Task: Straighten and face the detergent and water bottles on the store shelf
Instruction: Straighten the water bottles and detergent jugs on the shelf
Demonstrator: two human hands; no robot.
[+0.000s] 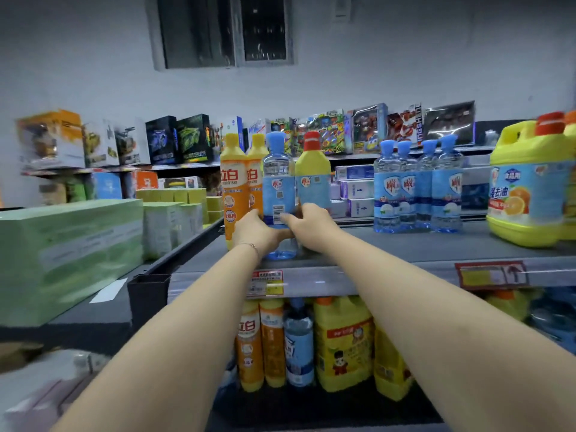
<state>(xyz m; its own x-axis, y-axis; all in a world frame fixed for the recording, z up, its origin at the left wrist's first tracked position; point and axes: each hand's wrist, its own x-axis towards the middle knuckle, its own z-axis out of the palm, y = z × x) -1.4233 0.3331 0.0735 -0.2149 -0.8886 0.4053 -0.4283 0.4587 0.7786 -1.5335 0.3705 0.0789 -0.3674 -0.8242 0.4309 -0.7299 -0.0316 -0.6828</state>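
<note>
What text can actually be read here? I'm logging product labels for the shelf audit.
"立白" on the orange detergent bottle, and again on the one on the lower shelf.
"强去油" on the big yellow jug.
"食品用" on the orange bottle's lower badge, faint.
Water bottle labels, price tags and toy boxes: too blurred to read.

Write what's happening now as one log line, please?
step: facing | left hand + right hand: holding water bottle | place: top shelf | label: barcode side front

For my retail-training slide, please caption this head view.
Both hands, left hand and right hand, grip a clear blue-capped water bottle between orange detergent bottles and a yellow red-capped bottle.
</note>
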